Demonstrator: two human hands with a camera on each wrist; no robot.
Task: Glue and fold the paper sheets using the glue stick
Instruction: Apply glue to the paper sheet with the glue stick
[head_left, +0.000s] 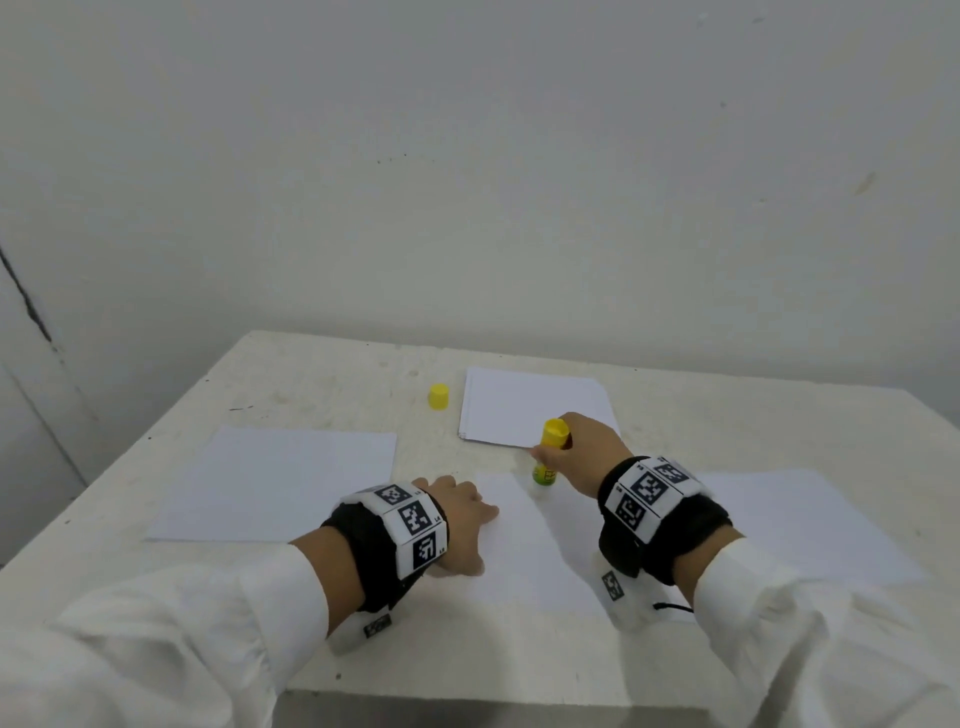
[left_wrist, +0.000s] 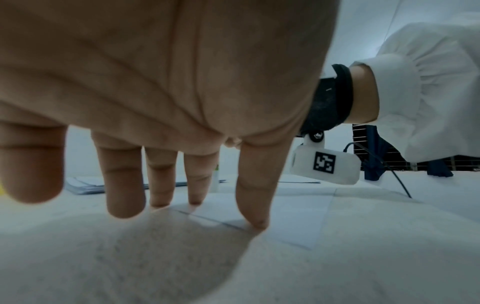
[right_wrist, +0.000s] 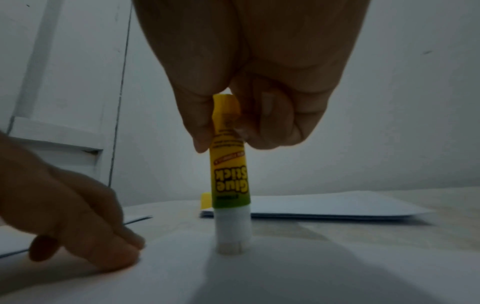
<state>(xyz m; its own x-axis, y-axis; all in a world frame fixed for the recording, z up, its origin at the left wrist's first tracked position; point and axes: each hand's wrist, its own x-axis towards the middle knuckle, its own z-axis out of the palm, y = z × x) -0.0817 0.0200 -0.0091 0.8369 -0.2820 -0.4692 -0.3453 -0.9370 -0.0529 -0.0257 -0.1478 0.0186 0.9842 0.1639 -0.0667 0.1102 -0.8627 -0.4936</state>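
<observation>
My right hand (head_left: 576, 452) grips a yellow glue stick (head_left: 546, 460) upside down, its white tip (right_wrist: 231, 244) pressed on the far edge of a white paper sheet (head_left: 530, 551) in front of me. In the right wrist view thumb and fingers (right_wrist: 272, 123) pinch the stick's (right_wrist: 230, 164) yellow upper end. My left hand (head_left: 462, 525) lies flat on the sheet's left edge, fingertips (left_wrist: 257, 222) straight and pressing the paper (left_wrist: 298, 222) down. The stick's yellow cap (head_left: 438, 396) stands apart on the table, farther back.
A white table (head_left: 311, 379) stands against a white wall. A stack of sheets (head_left: 524, 405) lies at the back behind the glue stick. One single sheet (head_left: 270, 483) lies at the left, another (head_left: 810, 525) at the right.
</observation>
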